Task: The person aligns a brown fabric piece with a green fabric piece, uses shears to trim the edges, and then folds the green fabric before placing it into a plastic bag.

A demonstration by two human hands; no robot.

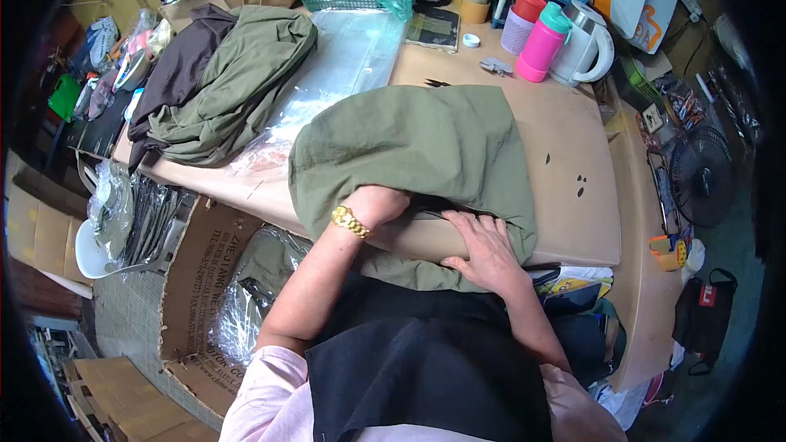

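Note:
An olive-green piece of fabric (417, 135), maybe a garment or cover, lies bunched on the brown-covered table in front of me. Part of it hangs over the front edge. My left hand (381, 204), with a gold watch (350, 222) at the wrist, reaches in under the fabric's near opening; its fingers are hidden. On the right side of the same opening my right hand (485, 250) lies flat with its fingers stretched out, the tips by the fabric's edge. A second pile of olive fabric (237, 86) with a dark lining rests at the back left.
A clear plastic sheet (352, 49) lies behind the fabric. Dark scissors or snips (437, 83), a pink bottle (542, 47) and a kettle (583, 41) are at the back. An open cardboard box (190, 295) with wrapped goods stands left of my lap.

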